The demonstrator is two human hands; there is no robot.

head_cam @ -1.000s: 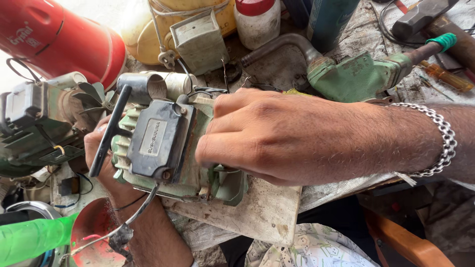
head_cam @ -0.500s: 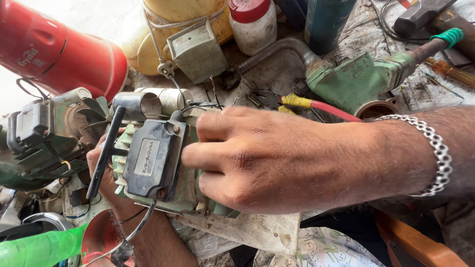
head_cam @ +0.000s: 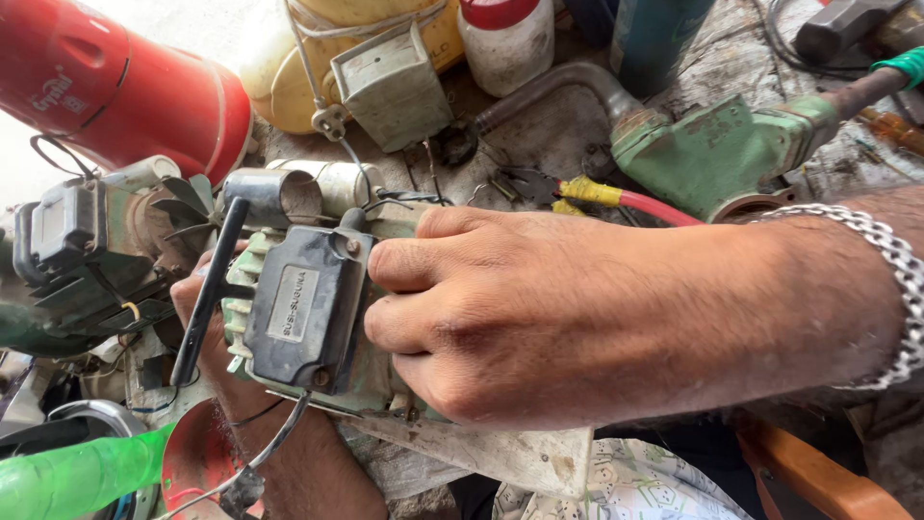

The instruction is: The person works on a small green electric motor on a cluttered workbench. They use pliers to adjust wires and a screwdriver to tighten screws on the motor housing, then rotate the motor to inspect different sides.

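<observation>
My right hand [head_cam: 568,318] lies across a small pale-green electric motor [head_cam: 245,260], fingers curled over its side next to the black terminal box [head_cam: 306,308] on top. A silver chain bracelet [head_cam: 890,279] circles that wrist. My left hand [head_cam: 207,332] comes up from below and grips the motor's left end, mostly hidden behind it; a black rod-like handle [head_cam: 207,289] runs across its fingers. A black cable [head_cam: 260,453] hangs from the motor over my left forearm.
A red gas cylinder [head_cam: 115,87] lies at upper left, a second green motor [head_cam: 87,250] at left. Behind stand a yellow can [head_cam: 289,87], grey box [head_cam: 390,87], white jar [head_cam: 505,43], green pump body [head_cam: 731,154] and pliers [head_cam: 587,193]. A green bottle [head_cam: 77,477] lies lower left.
My view has closed in on the motor. My right hand has slid rightward off the terminal box, leaving its black cover more exposed. The left hand keeps its grip.
</observation>
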